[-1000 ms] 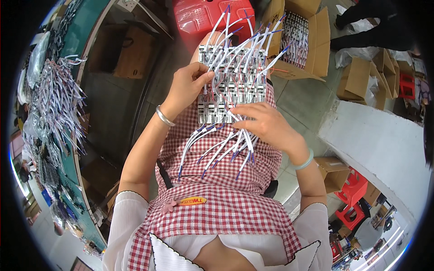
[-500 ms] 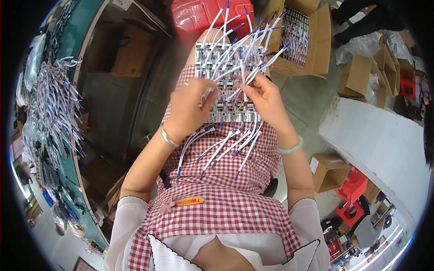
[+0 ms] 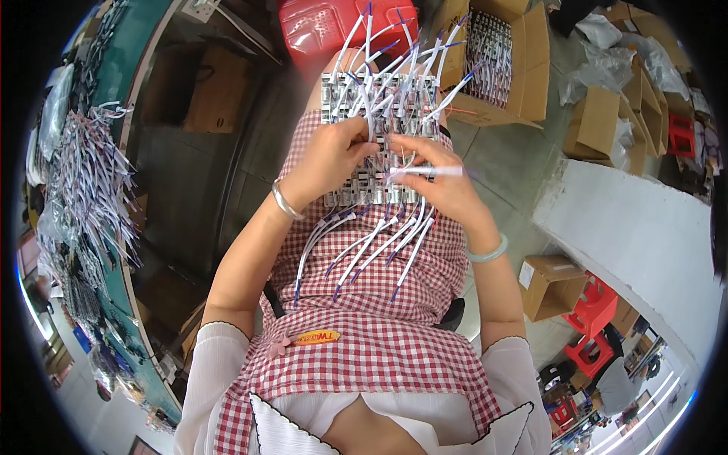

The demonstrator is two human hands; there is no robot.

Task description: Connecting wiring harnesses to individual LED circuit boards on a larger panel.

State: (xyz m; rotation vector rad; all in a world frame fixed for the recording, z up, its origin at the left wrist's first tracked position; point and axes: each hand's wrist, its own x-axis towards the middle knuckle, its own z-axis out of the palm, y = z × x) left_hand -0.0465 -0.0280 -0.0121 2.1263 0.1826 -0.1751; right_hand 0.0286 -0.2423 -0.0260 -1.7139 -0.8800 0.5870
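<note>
A panel of small silver-and-white electronic modules (image 3: 349, 199) lies across my lap on a red-and-white checked apron (image 3: 409, 334). White-sleeved wires with blue ends (image 3: 455, 95) stick up from its far rows, while others (image 3: 371, 254) hang over the near edge. My left hand (image 3: 330, 159) is pinched at the panel's middle, beside an upright white sleeve; its fingertips hide what they grip. Over the right half, my right hand (image 3: 451, 189) has a motion-blurred white-sleeved wire (image 3: 436, 172) lying across between its thumb and fingers.
Ahead stands a red plastic stool (image 3: 318, 34). An open cardboard box (image 3: 523, 83) at the far right holds more wired panels. Bundles of white wires (image 3: 95, 174) lie on the green bench at left. A pale ledge (image 3: 622, 227) and a small carton (image 3: 550, 284) are at right.
My left hand has moved slightly up and right to the panel's middle. My right hand has come lower, and a white-sleeved wire there now lies sideways. The view has shifted slightly.
</note>
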